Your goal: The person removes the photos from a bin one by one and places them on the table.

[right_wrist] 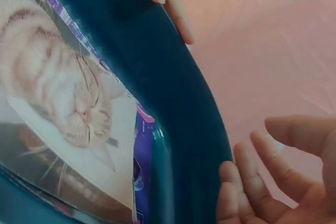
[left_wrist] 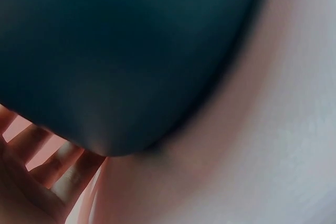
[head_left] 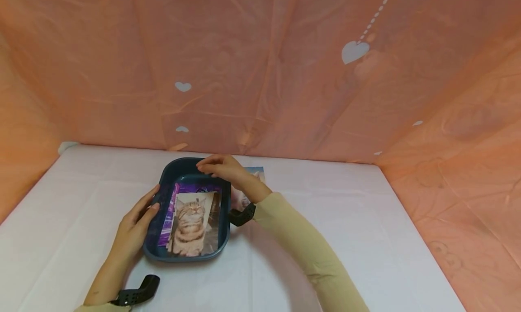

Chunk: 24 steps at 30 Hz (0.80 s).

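Observation:
A dark teal plastic tray (head_left: 186, 259) stands on the table, its long sides running away from me. Inside it lie a cat picture (head_left: 190, 224), a purple-printed picture (head_left: 167, 230) under it and a darker grey picture (head_left: 212, 239) at its right. My left hand (head_left: 136, 221) holds the tray's left side, thumb at the rim and fingers along the outer wall. Over the far right corner is my right hand (head_left: 221, 169); in the right wrist view its fingers (right_wrist: 251, 177) are loosely bent, fingertips right at the tray's outer edge, thumb apart.
Another picture (head_left: 256, 172) lies on the white table (head_left: 317, 221) right of the tray, partly hidden by my right forearm. Orange sheeting with white hearts (head_left: 355, 52) rises behind the table and on both sides. Black wrist cameras (head_left: 138, 291) sit below my hands.

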Motion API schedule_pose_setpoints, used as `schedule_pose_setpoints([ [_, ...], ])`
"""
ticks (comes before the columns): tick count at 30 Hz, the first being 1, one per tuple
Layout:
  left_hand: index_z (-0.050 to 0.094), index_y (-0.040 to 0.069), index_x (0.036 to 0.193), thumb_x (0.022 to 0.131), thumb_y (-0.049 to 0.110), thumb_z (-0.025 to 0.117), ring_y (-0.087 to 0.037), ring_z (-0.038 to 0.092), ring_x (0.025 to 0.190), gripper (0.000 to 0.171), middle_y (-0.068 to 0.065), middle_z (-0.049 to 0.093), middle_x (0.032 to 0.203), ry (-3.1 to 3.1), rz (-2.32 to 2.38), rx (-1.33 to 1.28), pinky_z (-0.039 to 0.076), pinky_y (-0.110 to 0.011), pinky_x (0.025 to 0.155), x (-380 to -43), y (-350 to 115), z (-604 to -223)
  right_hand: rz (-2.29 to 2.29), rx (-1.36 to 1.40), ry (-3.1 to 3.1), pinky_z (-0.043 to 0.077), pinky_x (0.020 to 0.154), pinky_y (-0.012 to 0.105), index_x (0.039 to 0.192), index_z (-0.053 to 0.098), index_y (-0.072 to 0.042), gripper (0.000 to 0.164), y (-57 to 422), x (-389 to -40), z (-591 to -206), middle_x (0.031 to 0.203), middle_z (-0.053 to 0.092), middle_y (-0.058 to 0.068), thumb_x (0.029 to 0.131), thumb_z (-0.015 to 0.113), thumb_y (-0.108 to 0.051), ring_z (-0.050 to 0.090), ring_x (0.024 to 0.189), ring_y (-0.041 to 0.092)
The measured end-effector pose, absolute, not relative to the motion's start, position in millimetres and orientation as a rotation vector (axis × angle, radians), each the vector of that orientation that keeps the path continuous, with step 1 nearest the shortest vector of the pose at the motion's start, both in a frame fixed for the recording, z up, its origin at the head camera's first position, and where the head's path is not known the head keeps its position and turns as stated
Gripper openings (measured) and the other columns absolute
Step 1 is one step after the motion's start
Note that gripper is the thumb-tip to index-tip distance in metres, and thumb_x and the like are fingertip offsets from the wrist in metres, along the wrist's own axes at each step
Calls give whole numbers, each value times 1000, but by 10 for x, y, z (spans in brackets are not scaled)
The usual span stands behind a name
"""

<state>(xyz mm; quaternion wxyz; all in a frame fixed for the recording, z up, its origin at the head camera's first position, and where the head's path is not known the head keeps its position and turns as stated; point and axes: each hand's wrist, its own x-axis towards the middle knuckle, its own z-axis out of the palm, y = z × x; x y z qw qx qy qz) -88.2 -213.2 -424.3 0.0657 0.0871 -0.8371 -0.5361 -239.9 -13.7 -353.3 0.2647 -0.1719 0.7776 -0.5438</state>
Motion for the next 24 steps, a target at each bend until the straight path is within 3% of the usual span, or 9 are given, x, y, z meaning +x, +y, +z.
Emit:
schedule_pose_setpoints([
  [2, 33, 25, 150, 102, 35, 43, 12, 37, 105, 50, -17, 38, 151, -2531, -1615, 267, 35, -32, 94, -881, -2133, -4240, -1424, -482, 2094, 43, 100, 42, 119, 66, -5, 29, -164, -2384, -3539, 123, 64, 10, 95, 60, -21, 58, 113, 29],
  [5, 32, 23, 151, 102, 34, 42, -9, 44, 118, 50, -18, 36, 151, -2521, -1637, 253, 36, -41, 100, -884, -2130, -4229, -1345, -509, 2093, 43, 100, 42, 120, 66, -5, 30, -198, -2375, -3550, 121, 66, 11, 96, 58, -21, 57, 112, 30],
  [8, 31, 24, 151, 103, 35, 41, -25, 42, 125, 51, -19, 35, 152, -2519, -1655, 252, 34, -52, 102, -882, -2121, -4210, -1258, -541, 2100, 45, 98, 38, 121, 66, -5, 31, -229, -2375, -3556, 119, 67, 10, 96, 57, -21, 59, 110, 26],
  [12, 32, 25, 151, 102, 35, 42, -3, 44, 114, 50, -17, 37, 151, -2528, -1632, 263, 37, -36, 97, -876, -2103, -4192, -1161, -558, 2101, 49, 92, 31, 120, 67, -6, 30, -257, -2378, -3570, 116, 68, 7, 94, 57, -19, 62, 103, 21],
  [14, 33, 24, 151, 102, 35, 42, -1, 43, 112, 50, -17, 37, 151, -2524, -1633, 263, 36, -36, 96, -875, -2094, -4187, -1141, -553, 2096, 50, 89, 29, 118, 68, -6, 29, -265, -2376, -3579, 115, 69, 8, 94, 57, -18, 63, 101, 22],
  [19, 31, 21, 151, 103, 33, 42, -33, 40, 128, 51, -21, 33, 152, -2492, -1703, 254, 30, -60, 103, -874, -2076, -4177, -1076, -549, 2114, 50, 86, 27, 118, 68, -6, 29, -278, -2362, -3605, 113, 69, 9, 96, 56, -20, 63, 99, 21],
  [24, 31, 20, 151, 103, 32, 42, -38, 38, 130, 51, -22, 32, 152, -2482, -1720, 257, 28, -62, 103, -863, -2061, -4171, -1020, -564, 2152, 49, 80, 24, 116, 69, -7, 28, -292, -2354, -3655, 105, 70, 7, 95, 58, -21, 61, 90, 14],
])
